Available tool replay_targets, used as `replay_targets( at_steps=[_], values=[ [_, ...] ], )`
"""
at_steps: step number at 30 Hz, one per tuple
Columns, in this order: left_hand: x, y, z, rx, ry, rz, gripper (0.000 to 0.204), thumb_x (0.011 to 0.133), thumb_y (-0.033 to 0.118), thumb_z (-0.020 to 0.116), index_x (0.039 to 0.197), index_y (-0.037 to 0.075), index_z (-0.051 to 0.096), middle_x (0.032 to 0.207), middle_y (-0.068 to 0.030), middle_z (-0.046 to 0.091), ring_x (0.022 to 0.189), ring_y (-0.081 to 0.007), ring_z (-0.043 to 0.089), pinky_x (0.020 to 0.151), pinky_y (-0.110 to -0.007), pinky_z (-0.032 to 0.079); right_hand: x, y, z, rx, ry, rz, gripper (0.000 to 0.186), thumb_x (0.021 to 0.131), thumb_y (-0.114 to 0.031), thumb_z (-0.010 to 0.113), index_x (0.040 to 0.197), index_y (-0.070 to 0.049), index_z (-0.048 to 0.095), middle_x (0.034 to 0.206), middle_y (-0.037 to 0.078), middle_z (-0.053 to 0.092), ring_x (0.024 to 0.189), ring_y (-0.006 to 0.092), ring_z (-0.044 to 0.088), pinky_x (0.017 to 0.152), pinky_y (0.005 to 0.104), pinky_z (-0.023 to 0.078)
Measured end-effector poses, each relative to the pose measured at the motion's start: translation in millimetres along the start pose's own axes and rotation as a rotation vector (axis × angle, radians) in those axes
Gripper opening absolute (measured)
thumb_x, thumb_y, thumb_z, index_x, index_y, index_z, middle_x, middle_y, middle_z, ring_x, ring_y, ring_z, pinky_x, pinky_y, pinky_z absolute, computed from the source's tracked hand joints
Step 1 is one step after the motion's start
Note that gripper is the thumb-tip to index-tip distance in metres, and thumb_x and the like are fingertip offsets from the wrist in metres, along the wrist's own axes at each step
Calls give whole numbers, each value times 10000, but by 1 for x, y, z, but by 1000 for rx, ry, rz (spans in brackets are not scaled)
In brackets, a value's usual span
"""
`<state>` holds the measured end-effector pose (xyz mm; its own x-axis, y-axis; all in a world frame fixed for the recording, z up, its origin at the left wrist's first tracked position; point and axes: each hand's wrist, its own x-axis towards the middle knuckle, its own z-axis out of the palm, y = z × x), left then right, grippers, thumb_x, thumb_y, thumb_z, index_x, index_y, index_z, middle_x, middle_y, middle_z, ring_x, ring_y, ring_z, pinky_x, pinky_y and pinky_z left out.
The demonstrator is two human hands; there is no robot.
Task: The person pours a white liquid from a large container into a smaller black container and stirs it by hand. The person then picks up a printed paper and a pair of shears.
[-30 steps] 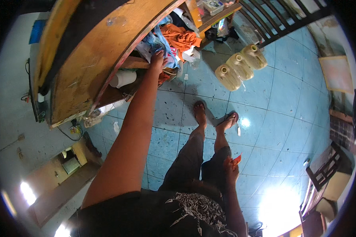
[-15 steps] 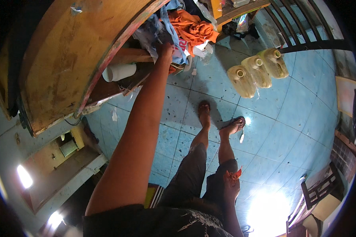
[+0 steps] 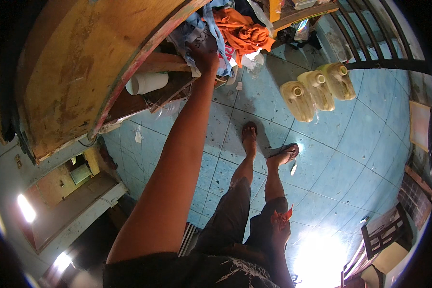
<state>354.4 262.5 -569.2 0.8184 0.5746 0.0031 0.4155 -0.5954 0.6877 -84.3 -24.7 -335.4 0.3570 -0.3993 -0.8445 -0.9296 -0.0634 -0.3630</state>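
My left arm stretches up to the pile at the top, where my left hand [image 3: 205,56] lies against a pale, crumpled plastic bag [image 3: 183,39]. Its fingers look spread, though shadow partly hides them. Just right of this hand hang a light blue strip of cloth [image 3: 213,25] and a bunched orange cloth [image 3: 245,34]. Low by my right thigh, my right hand [image 3: 280,234] is closed around a crumpled orange-red piece [image 3: 281,217], perhaps cloth or wrapper. Its pointed ends stick out above the fingers.
A curved wooden panel [image 3: 86,62] rises at the left, above a shelf with a white cylindrical container [image 3: 149,83]. Several yellowish plastic jugs [image 3: 317,89] stand on the blue tiled floor [image 3: 341,158]. Dark bars [image 3: 369,36] are at the upper right, a dark wooden chair [image 3: 386,230] at the lower right.
My left hand has shifted slightly right in the picture, and its fingers appear more spread over the plastic. My right hand keeps its grip on the orange-red piece. The view has turned slightly.
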Motion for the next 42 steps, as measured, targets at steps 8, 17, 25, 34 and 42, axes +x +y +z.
replay_targets(
  at_steps=[8,17,25,34,42],
  values=[
    [9,-1,33,-488,-280,220,867,806,394,725,1406,-69,303,1417,-269,387,1345,-368,356,1108,-410,303,13,40,-2,14,-28,15,308,916,-257,588,1101,-11,595,948,126,699,896,226,677,774,340,515],
    [37,25,106,-636,-166,50,962,762,278,784,1466,-11,196,1479,-217,311,1351,-318,354,1109,-370,292,6,19,4,-342,-13,-82,292,927,-272,578,1078,-24,613,957,109,702,900,189,671,772,322,511],
    [43,-1,50,-676,-313,-166,448,931,329,508,1238,2,510,1121,-179,597,1029,-297,598,889,-392,452,20,57,5,-179,-14,-47,331,919,-338,616,1006,-21,580,798,63,628,702,177,603,599,322,481],
    [46,-36,0,-273,-231,-148,498,890,135,444,1364,-6,384,1289,-219,486,1152,-328,507,1007,-388,390,14,26,6,-337,-110,31,346,939,-342,572,1040,-11,575,944,101,632,827,201,605,710,339,489],
    [39,-23,-2,99,-110,-59,710,787,11,438,1464,-39,231,1446,-274,364,1335,-390,381,1106,-420,317,14,37,4,-351,-74,-4,360,922,-346,590,1046,-8,578,954,117,640,848,221,616,726,354,492]
  ],
)
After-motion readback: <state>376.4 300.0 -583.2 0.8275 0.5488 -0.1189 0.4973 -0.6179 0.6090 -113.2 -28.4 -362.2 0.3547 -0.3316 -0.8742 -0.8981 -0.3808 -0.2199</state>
